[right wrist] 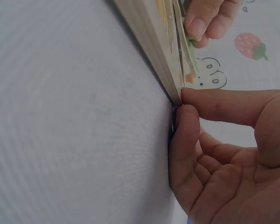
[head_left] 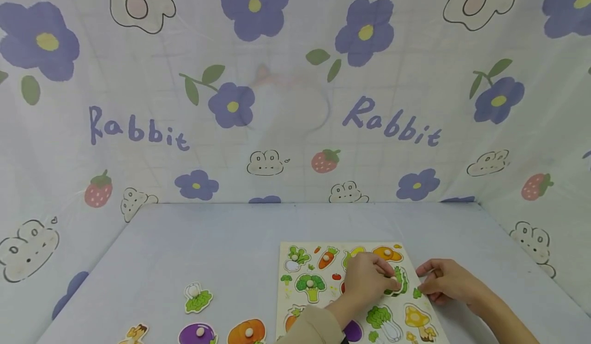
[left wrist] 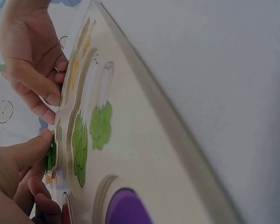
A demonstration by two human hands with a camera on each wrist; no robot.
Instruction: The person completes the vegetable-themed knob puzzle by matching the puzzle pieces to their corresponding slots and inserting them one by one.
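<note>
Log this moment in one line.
left hand: pinches green vegetable-shaped wooden piece | right hand: touches edge of cream rectangular wooden puzzle board

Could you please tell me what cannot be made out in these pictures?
Head view: most of the red shape on the puzzle board, hidden by the left hand.
Head view: the board's near edge, cut off by the picture's bottom.
Head view: the leftmost loose piece, cut off likewise.
Left wrist view: the purple shape's lower part, beyond the bottom edge.
Right wrist view: the green piece's printed picture, seen too steeply.
</note>
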